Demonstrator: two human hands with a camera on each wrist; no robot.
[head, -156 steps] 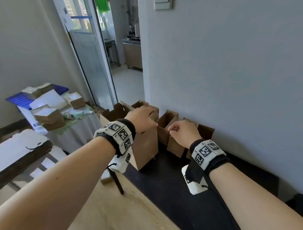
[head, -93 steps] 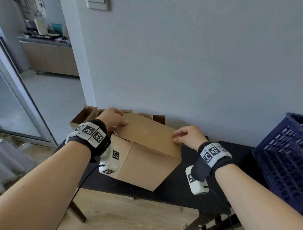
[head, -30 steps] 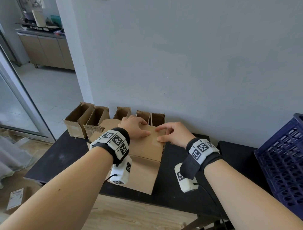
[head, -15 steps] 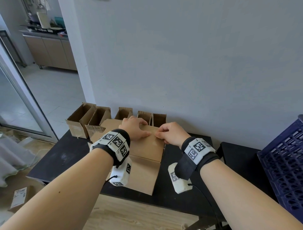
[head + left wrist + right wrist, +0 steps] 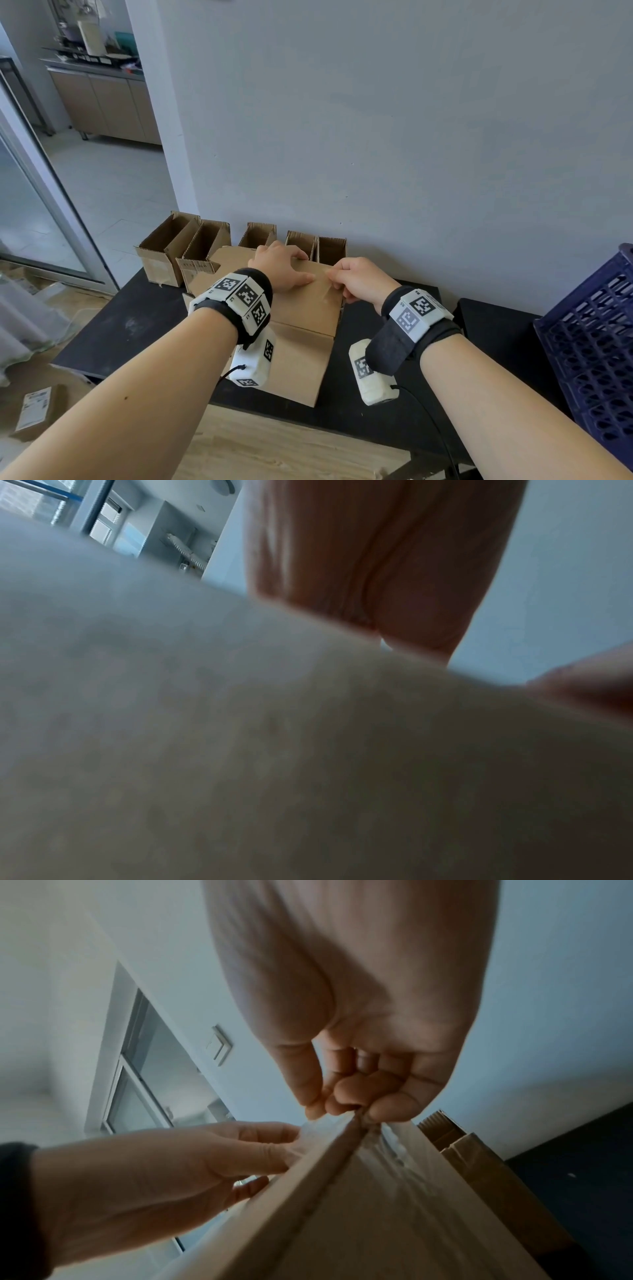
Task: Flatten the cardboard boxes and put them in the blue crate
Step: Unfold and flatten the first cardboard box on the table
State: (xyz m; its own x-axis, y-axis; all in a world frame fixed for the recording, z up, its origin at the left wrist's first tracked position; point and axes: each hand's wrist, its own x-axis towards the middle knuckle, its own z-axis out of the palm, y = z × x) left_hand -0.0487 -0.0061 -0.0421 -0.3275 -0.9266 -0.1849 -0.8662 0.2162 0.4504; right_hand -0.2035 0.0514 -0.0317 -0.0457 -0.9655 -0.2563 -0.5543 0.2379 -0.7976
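A closed brown cardboard box (image 5: 301, 346) stands on the black table (image 5: 130, 318) in front of me. My left hand (image 5: 291, 269) lies on its top with straight fingers, pressing it down. My right hand (image 5: 334, 278) pinches clear tape at the box's upper right edge. In the right wrist view the thumb and fingers (image 5: 342, 1110) nip the tape (image 5: 387, 1139) at the seam of the box (image 5: 377, 1218), beside the left hand (image 5: 240, 1148). The left wrist view is filled by blurred cardboard (image 5: 274, 750). The blue crate (image 5: 592, 342) stands at the right.
Several small open cardboard boxes (image 5: 191, 246) stand in a row along the grey wall behind the closed box. A flat cardboard piece with a label (image 5: 34, 407) lies on the floor at the lower left. A doorway opens at the left.
My right hand's fingers, laid flat on the box top a second ago, have curled and now pinch the tape at the edge. The left hand and the box have stayed put.
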